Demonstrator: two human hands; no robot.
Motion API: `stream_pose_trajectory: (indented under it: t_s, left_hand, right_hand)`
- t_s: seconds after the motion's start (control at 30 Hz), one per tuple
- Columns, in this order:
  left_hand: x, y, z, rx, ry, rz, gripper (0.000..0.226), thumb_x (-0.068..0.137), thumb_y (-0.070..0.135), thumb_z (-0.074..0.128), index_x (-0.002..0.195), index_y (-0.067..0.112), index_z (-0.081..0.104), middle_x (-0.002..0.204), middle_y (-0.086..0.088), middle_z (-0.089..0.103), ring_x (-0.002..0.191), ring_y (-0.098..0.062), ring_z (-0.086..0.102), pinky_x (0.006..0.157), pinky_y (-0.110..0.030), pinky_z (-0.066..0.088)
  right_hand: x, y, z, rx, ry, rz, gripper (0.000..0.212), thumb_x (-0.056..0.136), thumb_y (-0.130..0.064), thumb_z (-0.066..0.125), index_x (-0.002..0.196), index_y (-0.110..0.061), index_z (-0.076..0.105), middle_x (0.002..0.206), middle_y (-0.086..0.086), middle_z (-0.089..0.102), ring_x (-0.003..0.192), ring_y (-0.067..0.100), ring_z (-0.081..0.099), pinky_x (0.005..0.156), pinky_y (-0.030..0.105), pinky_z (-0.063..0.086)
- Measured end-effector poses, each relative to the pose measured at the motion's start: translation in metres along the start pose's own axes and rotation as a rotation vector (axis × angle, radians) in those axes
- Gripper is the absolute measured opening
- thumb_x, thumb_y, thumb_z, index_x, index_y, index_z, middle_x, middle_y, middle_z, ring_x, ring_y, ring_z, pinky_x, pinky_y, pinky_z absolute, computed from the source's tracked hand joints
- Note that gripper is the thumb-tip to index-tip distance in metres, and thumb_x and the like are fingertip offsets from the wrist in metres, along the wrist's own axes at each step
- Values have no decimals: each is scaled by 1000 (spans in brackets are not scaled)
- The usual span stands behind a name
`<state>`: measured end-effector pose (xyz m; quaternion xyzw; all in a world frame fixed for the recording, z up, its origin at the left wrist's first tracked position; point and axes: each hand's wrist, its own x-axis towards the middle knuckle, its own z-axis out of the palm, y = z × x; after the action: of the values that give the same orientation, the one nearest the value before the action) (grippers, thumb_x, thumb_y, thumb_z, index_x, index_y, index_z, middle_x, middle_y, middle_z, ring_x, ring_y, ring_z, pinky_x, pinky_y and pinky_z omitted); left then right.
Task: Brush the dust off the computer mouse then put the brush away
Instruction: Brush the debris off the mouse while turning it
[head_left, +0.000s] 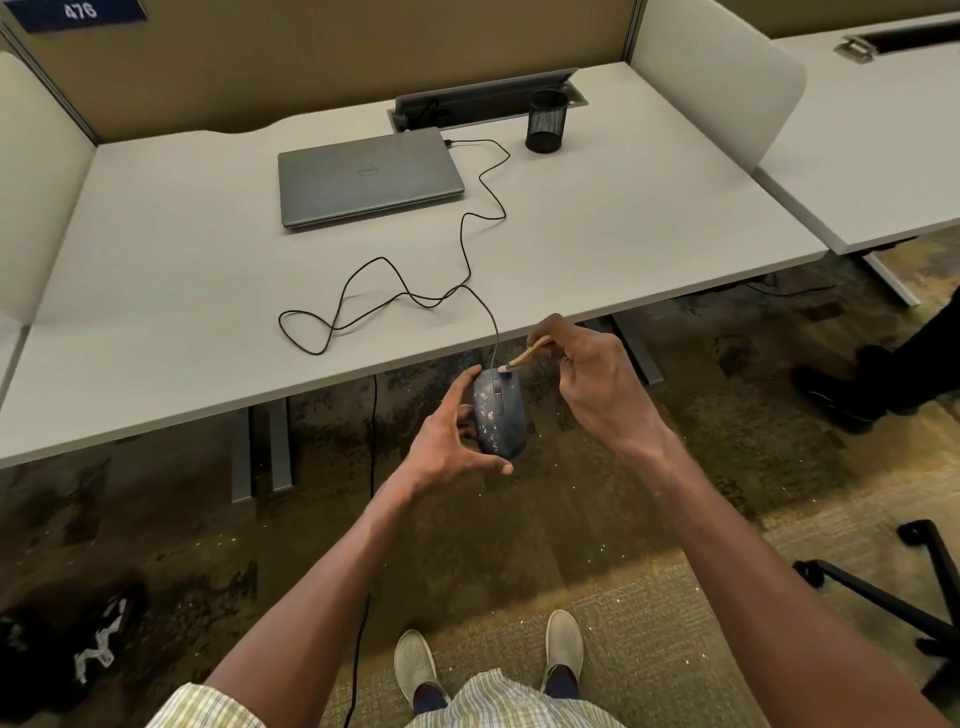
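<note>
Held out past the desk (182, 291) edge, our left hand (447, 441) grips the dusty mouse (500, 415) while our right hand (592, 374) pinches the brush (527, 355), its tip seemingly touching the mouse's front, the cable (395, 291) trailing back to the closed laptop (369, 176).
</note>
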<state>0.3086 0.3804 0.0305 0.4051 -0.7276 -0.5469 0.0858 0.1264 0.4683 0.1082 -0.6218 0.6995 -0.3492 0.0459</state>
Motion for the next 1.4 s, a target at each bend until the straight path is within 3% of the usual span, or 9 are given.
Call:
stream_pose_trajectory:
  t_s: [0.1, 0.23, 0.4, 0.5, 0.8, 0.97, 1.1, 1.3, 1.4]
  left_hand:
    - [1, 0, -2, -4, 7, -5, 131, 53, 16, 98, 153, 44, 17, 141, -15, 51, 122, -28, 59, 103, -52, 51]
    - [5, -3, -4, -22, 12, -4, 131, 53, 19, 98, 152, 47, 17, 144, -16, 49, 125, -29, 57, 103, -53, 50]
    - [11, 0, -6, -48, 42, -4, 131, 54, 20, 97, 153, 43, 14, 147, -16, 48, 127, -29, 55, 107, -43, 47]
    - [16, -2, -7, -58, 65, -1, 128, 58, 15, 95, 155, 35, 14, 148, -17, 45, 130, -30, 53, 103, -35, 44]
    - [23, -10, -6, -46, 111, -31, 132, 55, 23, 97, 156, 34, 14, 149, -19, 46, 131, -32, 52, 106, -39, 44]
    - [26, -14, -6, -45, 132, -28, 132, 54, 22, 97, 156, 35, 14, 147, -18, 48, 129, -30, 54, 98, -30, 43]
    - [28, -15, -7, -40, 141, -22, 137, 51, 29, 98, 157, 33, 11, 146, -18, 48, 128, -29, 55, 95, -26, 43]
    - [27, -7, -8, -65, 124, 23, 136, 52, 22, 98, 157, 33, 12, 146, -19, 48, 121, -21, 57, 95, -25, 45]
    - [24, -5, -9, -68, 119, 35, 135, 53, 19, 97, 157, 34, 12, 148, -21, 46, 128, -28, 53, 97, -26, 43]
  right_hand:
    - [0, 3, -5, 21, -34, 12, 26, 95, 3, 44, 111, -12, 59, 93, 5, 71, 83, 18, 70, 73, 31, 61]
    - [4, 6, -6, 57, 11, 66, 29, 96, 7, 48, 114, -13, 59, 101, 3, 72, 91, 9, 67, 78, 14, 55]
    - [-2, 9, 1, 164, -8, 44, 31, 93, 12, 48, 111, -8, 63, 106, 4, 71, 100, 14, 70, 89, 24, 57]
    - [-11, 12, 3, 188, -25, 27, 31, 92, 10, 48, 109, -10, 65, 105, 4, 71, 98, 14, 69, 87, 24, 58]
    - [-40, 18, 8, 157, -53, -40, 34, 90, 14, 51, 110, -8, 68, 99, 4, 71, 87, 5, 64, 83, 13, 54]
    - [-53, 26, 11, 175, -89, -46, 40, 88, 17, 49, 111, -9, 68, 105, 4, 72, 93, 14, 69, 83, 27, 59]
    - [-61, 32, 14, 147, -115, -32, 30, 92, 5, 48, 109, -13, 67, 98, 4, 72, 88, 15, 70, 75, 33, 61]
    - [-63, 30, 11, 176, -7, 70, 38, 88, 17, 52, 109, -11, 65, 95, 2, 70, 89, 10, 68, 78, 29, 60]
    - [-60, 27, 8, 234, 18, 101, 40, 87, 19, 50, 110, -11, 65, 97, 3, 70, 92, 11, 68, 79, 28, 60]
